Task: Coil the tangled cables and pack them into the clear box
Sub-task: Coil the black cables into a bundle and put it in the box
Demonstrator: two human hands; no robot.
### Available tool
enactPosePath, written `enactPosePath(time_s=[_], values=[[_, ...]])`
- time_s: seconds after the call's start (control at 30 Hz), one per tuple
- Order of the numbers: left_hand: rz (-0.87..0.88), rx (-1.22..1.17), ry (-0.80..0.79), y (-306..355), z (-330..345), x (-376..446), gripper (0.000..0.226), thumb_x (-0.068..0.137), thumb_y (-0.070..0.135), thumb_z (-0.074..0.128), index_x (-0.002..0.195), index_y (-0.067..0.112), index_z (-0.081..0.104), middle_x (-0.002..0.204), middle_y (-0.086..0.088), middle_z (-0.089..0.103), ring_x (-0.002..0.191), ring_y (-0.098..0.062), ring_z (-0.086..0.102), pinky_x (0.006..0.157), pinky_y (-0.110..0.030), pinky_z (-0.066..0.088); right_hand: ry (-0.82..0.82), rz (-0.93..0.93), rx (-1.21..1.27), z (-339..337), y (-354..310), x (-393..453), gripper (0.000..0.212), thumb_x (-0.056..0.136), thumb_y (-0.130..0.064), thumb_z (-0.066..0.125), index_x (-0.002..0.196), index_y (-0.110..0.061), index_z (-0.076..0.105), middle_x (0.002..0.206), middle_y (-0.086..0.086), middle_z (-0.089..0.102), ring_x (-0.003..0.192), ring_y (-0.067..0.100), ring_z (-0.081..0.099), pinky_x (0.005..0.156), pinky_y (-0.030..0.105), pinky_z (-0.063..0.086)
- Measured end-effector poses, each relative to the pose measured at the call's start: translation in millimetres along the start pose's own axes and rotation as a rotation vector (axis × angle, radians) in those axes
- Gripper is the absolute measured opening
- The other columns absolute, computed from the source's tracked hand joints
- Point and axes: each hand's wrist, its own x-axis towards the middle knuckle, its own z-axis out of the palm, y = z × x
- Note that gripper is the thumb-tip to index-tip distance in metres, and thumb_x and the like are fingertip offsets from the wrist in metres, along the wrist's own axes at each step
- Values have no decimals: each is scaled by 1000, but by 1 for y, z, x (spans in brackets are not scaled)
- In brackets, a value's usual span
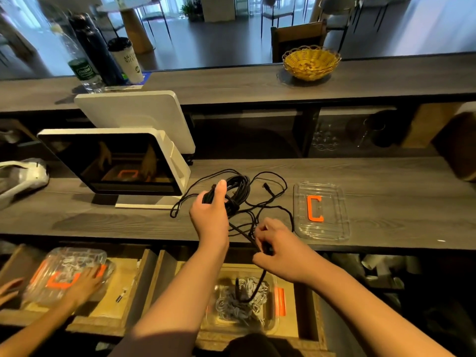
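Nearest, in an open drawer: clear box holding pale coiled cord, a black tail dangling into it. Right hand pinches the black cable at the counter edge; left hand grips the half-wound bundle farther back. Loose strands run right, toward a clear lid. A second box, contents blurred, probably white cords.

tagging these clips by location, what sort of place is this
Probably a cafe or shop service counter. A white point-of-sale terminal with a second screen facing outward stands on the grey counter, a takeaway cup and wicker basket sit on the raised ledge, and cafe-style tables and chairs fill the room beyond.
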Motion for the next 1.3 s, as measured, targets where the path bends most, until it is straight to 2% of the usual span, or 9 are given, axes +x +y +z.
enactPosePath(time_s=[0.1,0.23,0.37,0.53,0.73,0.87,0.97,1.2,1.3], values=[[137,167,-4,-10,-1,-6,82,75,69,65,112,-4,63,111,-23,66,104,-36,63,84,-46,57,-34,78,-42,-6,12,-2,12,86,-29,66,82,-19,61,103,-6,55,98,11,55,86,31,52],[340,372,3,-12,-10,-2,38,88,41,70,69,10,58,83,-2,56,73,-13,55,62,-23,40,-92,180,88,-10,20,-10,19,96,-9,56,93,-27,61,107,0,65,83,18,70,72,34,61],[483,771,-103,-14,-20,6,34,89,39,70,69,14,59,84,0,53,67,-4,46,53,-17,32,58,155,102,-20,21,-14,33,97,-3,51,108,-33,61,119,-7,62,109,7,60,98,30,52],[311,1063,-408,-20,-24,-4,33,90,41,70,69,20,56,68,8,54,58,-2,49,44,-18,32,261,68,-72,-35,25,-16,40,96,-5,54,129,-28,56,123,-12,55,114,3,53,91,17,44],[-93,694,-925,-15,-34,-15,32,91,46,67,74,19,68,68,-3,70,64,-18,70,60,-34,53,355,17,-281,-33,42,2,47,90,2,60,128,-25,64,117,-1,55,107,16,56,83,23,46],[-80,648,-983,-18,-38,-22,88,73,90,49,88,5,66,84,-26,66,76,-28,64,89,-55,51,378,-55,-312,-25,55,10,47,85,4,66,123,-24,68,116,4,58,108,21,56,87,26,45],[-145,480,-1058,-14,-41,-27,92,62,85,67,96,-1,64,90,-20,68,90,-36,67,101,-59,47,333,-49,-290,-18,56,13,44,87,2,65,122,-24,69,119,4,56,112,21,54,93,31,48],[-265,181,-983,-13,-40,-38,54,64,38,81,104,6,69,96,-15,73,91,-31,70,71,-39,57,105,-267,-32,3,47,5,33,83,-38,71,115,-32,64,136,-12,55,139,1,34,125,39,9],[-261,190,-862,-10,-40,-38,39,77,30,79,104,3,67,92,-15,73,81,-27,72,59,-33,57,52,-208,325,2,46,-2,31,87,-23,72,117,-24,65,119,-8,67,122,11,57,110,41,41]])
